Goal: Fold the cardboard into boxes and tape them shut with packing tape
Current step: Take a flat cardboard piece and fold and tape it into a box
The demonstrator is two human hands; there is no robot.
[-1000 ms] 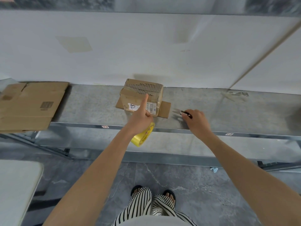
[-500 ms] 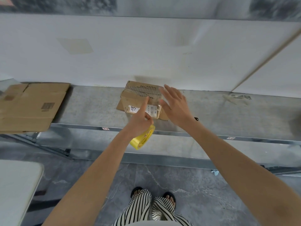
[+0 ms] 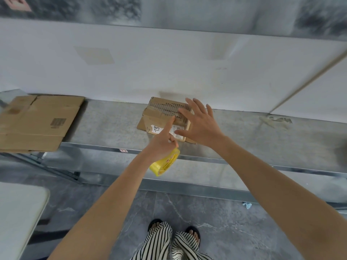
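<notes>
A small folded cardboard box with a white label stands on the grey metal shelf against the white wall. My left hand holds a yellow roll of packing tape just in front of the box, with its index finger stretched up against the box's front face. My right hand is spread flat with straight fingers over the box's right side and top. A loose flap sticks out under that hand.
A flattened cardboard sheet lies on the shelf's left end and overhangs its front edge. A scrap of crumpled tape lies on the shelf at the right. A white table corner stands at lower left. My feet are on the grey floor below.
My right hand let go of the small black-handled tool on the shelf and moved left to the box, fingers spread. My left hand kept the tape roll at the box.
</notes>
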